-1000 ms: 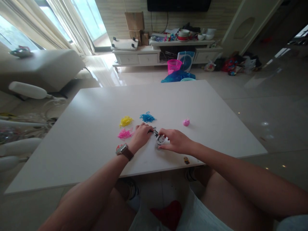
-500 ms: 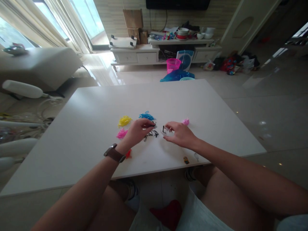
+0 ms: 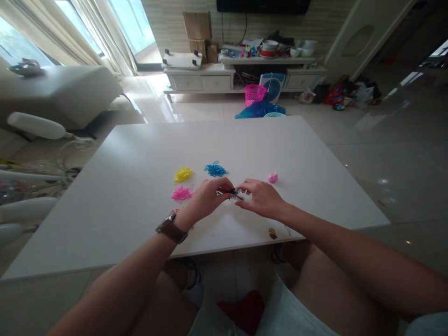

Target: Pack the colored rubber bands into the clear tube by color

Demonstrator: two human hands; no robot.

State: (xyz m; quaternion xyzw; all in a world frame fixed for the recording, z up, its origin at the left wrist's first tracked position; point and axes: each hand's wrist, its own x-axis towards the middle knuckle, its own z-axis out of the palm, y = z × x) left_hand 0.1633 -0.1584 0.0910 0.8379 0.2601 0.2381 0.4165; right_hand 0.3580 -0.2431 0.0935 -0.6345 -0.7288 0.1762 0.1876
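Note:
My left hand (image 3: 209, 193), with a brown watch on its wrist, pinches some thin black looped pieces (image 3: 227, 192) low over the table. Opposite it, my right hand (image 3: 259, 196) is closed around a small clear plastic container (image 3: 241, 195), mostly hidden by the fingers. The black pieces meet the container's mouth, and the two hands almost touch. Beyond my left hand lie heaps of small looped pieces: blue (image 3: 216, 170), yellow (image 3: 183, 174) and pink (image 3: 181, 192). Some red pieces (image 3: 175, 211) show partly behind my left wrist.
On the white table (image 3: 147, 149), a small pink figure (image 3: 272, 178) stands beyond my right hand. A yellow cartoon figure (image 3: 272, 233) lies near the front edge, beside a small clear item (image 3: 287, 230). A pink basket (image 3: 255, 95) is on the floor past the table.
My left hand has moved slightly right and nearer to me, bringing black pieces to the container's mouth. The black pieces seen loose on the table before are now hidden or gathered up. The view shifted slightly.

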